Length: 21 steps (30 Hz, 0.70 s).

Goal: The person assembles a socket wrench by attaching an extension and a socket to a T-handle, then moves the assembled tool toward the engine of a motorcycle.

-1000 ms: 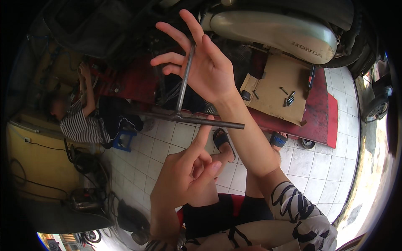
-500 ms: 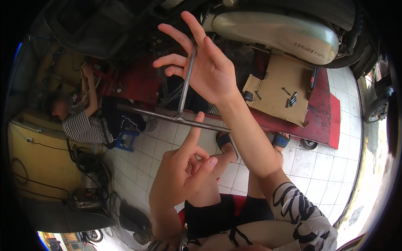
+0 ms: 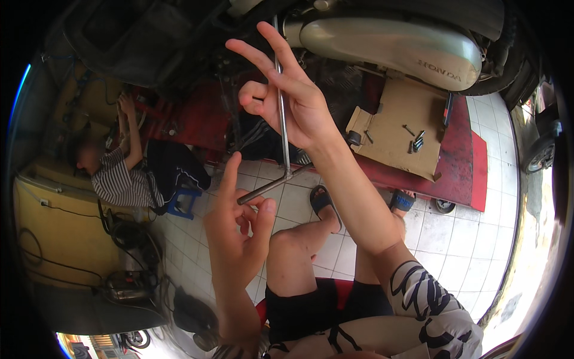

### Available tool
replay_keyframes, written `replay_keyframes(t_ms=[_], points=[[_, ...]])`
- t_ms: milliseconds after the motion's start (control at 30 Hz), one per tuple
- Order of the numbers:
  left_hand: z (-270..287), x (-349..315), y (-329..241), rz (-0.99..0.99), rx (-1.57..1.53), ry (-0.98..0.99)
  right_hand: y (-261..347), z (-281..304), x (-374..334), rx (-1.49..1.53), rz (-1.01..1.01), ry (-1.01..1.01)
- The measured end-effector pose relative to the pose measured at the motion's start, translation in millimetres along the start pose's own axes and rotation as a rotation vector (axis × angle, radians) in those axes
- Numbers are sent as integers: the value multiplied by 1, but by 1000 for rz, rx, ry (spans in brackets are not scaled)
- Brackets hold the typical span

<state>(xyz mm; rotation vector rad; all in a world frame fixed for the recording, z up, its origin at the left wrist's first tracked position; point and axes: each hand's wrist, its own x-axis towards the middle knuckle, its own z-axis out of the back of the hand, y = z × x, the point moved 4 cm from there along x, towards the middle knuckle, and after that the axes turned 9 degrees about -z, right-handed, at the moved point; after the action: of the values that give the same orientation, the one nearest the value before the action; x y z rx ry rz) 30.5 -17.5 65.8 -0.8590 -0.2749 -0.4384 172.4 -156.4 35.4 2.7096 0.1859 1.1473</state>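
Item: grey steel T-shaped bar tool, shaft across right hand | Fingers: right parted, firmness cannot be told; left hand unclosed beside crossbar end | Risk: slip or knuckle strike; likely cause, loose hold

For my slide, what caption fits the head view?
Right hand at the shaft, left hand by the crossbar of a T-shaped metal tool, above white tiles.

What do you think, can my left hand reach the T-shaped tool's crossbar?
Probably yes: one end of the crossbar lies close by the left hand, and nothing visible stands between them.
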Motion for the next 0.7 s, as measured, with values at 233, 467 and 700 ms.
replay_keyframes(t_ms=[233, 467, 700], points=[[-24, -8, 26, -76, 30, 25, -14, 9, -2, 192, 93, -257], [-38, -13, 36, -218, -26, -132, -18, 5, -4, 182, 116, -342], [-29, -7, 34, -225, 23, -143, -19, 6, -4, 142, 124, -327]])
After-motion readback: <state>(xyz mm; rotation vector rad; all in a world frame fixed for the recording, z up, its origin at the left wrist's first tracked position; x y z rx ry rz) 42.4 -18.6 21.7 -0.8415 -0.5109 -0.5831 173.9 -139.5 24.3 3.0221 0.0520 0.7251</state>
